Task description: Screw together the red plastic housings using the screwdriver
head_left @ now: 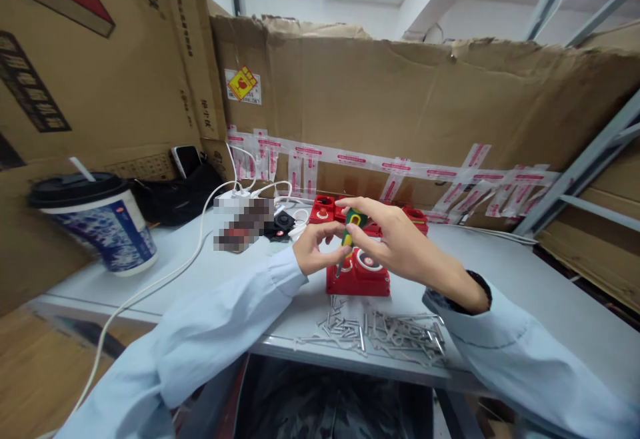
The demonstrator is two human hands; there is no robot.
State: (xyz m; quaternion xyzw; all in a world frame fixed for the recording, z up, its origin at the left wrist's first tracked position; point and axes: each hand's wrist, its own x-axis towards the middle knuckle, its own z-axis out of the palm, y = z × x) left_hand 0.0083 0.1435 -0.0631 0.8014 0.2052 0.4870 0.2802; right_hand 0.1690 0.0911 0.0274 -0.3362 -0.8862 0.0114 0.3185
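A green and yellow screwdriver (355,219) stands tilted over a red box-shaped unit (357,285), its tip down near the unit's left side. My right hand (403,242) is closed on the handle, fingers at the top and thumb along the side. Lower down, my left hand (317,249) has its thumb and fingertips closed about the handle's lower part. The unit carries a round part with a white ring (369,259) and sits flat on the table. Just in front of it lies a loose pile of silver screws (345,325) and longer metal pieces (410,332).
More red units (323,209) stand in a row behind my hands. On the left are a lidded paper cup (105,225), a black pouch (175,192), a white power strip (235,199) and a cable (200,239). Taped cardboard (400,105) walls the back; a metal rack (575,165) stands right.
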